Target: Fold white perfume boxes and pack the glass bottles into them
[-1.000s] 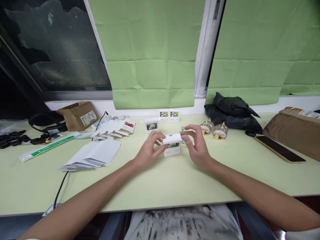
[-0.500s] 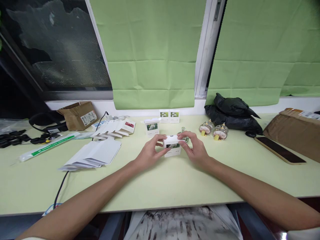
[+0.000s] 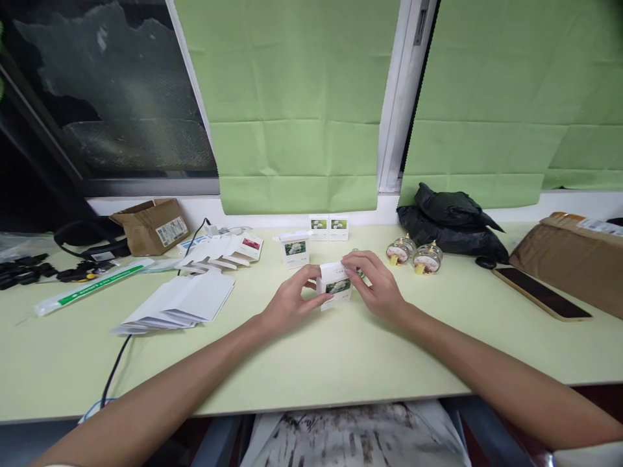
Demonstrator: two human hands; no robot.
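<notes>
Between the hands (image 3: 293, 301), the white box (image 3: 337, 285) bears unreadable print (image 3: 339, 269).

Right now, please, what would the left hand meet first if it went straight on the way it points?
Beyond the white box in the left hand, probably the right hand, though depth is unclear.

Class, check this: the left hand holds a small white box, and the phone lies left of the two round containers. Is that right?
Wrong side: the head view shows the phone right of the two round containers. The left hand does hold a small white box.
</notes>
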